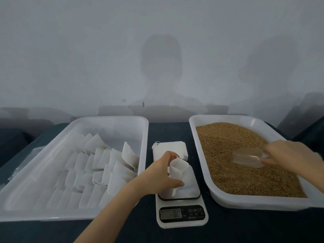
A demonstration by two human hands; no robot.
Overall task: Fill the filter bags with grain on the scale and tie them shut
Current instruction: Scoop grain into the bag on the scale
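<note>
Dark tabletop (228,232) up against a plain pale wall (105,50), scale (182,216) in the middle. Left hand (157,178) pinches an open filter bag (177,171) upright on the scale's platform, with a stack of flat bags (171,148) just behind the scale and a white tray (52,216) of lined-up bags (105,163) to its left. Right of the scale, the right hand (289,155) grips a clear scoop (249,157) at the surface of the grain (245,176) in a second tray (245,202).

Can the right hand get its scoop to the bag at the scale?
Probably yes: nothing stands between the scoop and the bag but the low tray rim, and the left hand holds its mouth open.
</note>
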